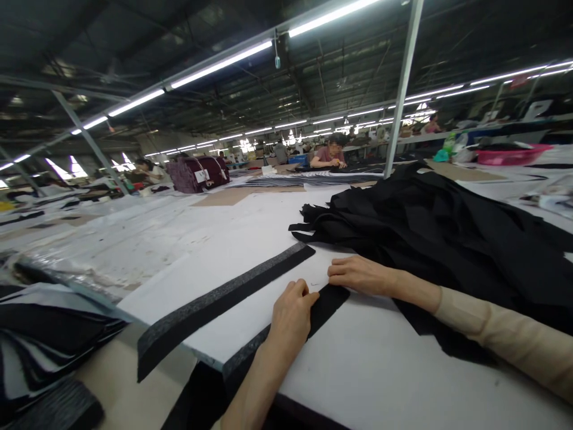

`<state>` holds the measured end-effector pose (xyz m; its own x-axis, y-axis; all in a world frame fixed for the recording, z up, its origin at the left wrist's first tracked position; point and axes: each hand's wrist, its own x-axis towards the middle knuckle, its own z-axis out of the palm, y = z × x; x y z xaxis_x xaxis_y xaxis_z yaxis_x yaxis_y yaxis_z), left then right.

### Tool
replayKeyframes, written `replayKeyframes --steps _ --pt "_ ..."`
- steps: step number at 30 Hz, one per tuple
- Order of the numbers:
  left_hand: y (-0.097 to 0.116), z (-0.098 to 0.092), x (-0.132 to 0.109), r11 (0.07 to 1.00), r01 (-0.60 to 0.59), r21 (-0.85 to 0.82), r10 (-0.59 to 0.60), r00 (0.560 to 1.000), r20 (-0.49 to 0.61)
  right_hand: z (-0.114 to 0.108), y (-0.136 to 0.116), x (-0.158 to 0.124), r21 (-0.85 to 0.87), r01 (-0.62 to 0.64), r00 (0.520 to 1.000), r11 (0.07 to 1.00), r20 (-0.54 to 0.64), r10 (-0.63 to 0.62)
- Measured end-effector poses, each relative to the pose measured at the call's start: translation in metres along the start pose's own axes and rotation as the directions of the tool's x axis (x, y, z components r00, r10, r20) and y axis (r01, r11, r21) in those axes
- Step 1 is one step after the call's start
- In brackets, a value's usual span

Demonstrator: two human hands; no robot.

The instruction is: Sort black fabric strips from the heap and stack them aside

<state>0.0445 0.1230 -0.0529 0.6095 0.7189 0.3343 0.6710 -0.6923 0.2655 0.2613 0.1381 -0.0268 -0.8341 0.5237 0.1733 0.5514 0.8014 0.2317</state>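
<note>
My left hand rests on the near end of a black fabric strip, its fingers curled and pinching the cloth on the white table. My right hand lies flat beside it, fingers together and stretched out, fingertips at the strip's far end. A second long dark grey strip lies diagonally to the left, apart from both hands. A large heap of black fabric pieces sits just behind my right forearm.
A stack of black-and-white striped cloth lies at the lower left. Clear plastic sheeting covers the table to the left. A metal post rises behind the heap. Other people sit at far tables; a pink basin stands at the right.
</note>
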Motion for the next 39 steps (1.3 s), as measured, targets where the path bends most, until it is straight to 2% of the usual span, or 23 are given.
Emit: replayKeyframes --steps 4,7,10,12,14,16,21,23,26,33,39 --pt "0.000 0.001 -0.001 0.994 -0.062 0.091 0.059 0.997 0.043 -0.001 -0.002 -0.007 -0.061 -0.044 0.999 0.997 0.002 0.044" --pt "0.002 -0.001 0.000 0.994 -0.045 0.102 0.039 0.998 0.058 0.004 0.001 -0.013 -0.023 -0.189 0.981 0.982 -0.038 0.188" --pt "0.007 -0.003 0.007 0.991 -0.013 0.131 0.003 0.997 0.079 0.006 0.004 -0.013 0.128 -0.355 0.919 0.926 -0.132 0.371" --pt "0.012 -0.003 0.014 0.987 -0.011 0.158 -0.003 0.996 0.088 0.003 0.002 -0.009 0.255 -0.380 0.883 0.889 -0.186 0.431" --pt "0.017 -0.001 0.023 0.986 -0.020 0.168 0.004 0.996 0.092 -0.001 0.000 -0.006 0.337 -0.357 0.873 0.871 -0.212 0.439" --pt "0.023 0.001 0.032 0.986 -0.012 0.169 -0.004 0.995 0.095 -0.003 -0.002 -0.004 0.357 -0.360 0.871 0.862 -0.203 0.448" --pt "0.028 0.008 0.045 0.988 0.038 0.149 -0.052 0.995 0.089 0.006 -0.005 -0.008 0.263 -0.531 0.825 0.806 -0.056 0.562" --pt "0.026 0.010 0.045 0.991 0.043 0.127 -0.054 0.995 0.087 0.014 -0.004 -0.011 0.254 -0.553 0.816 0.793 -0.026 0.577" --pt "0.019 0.011 0.040 0.995 0.052 0.079 -0.059 0.995 0.080 0.021 0.001 -0.013 0.287 -0.555 0.805 0.781 -0.054 0.592" --pt "0.002 0.000 0.018 0.997 0.075 0.000 -0.075 0.994 0.073 0.023 0.010 -0.018 0.392 -0.520 0.809 0.759 -0.057 0.584" --pt "0.004 -0.003 0.012 0.982 -0.030 0.188 0.010 0.994 0.108 0.020 -0.002 -0.019 0.351 -0.476 0.850 0.806 -0.050 0.524"
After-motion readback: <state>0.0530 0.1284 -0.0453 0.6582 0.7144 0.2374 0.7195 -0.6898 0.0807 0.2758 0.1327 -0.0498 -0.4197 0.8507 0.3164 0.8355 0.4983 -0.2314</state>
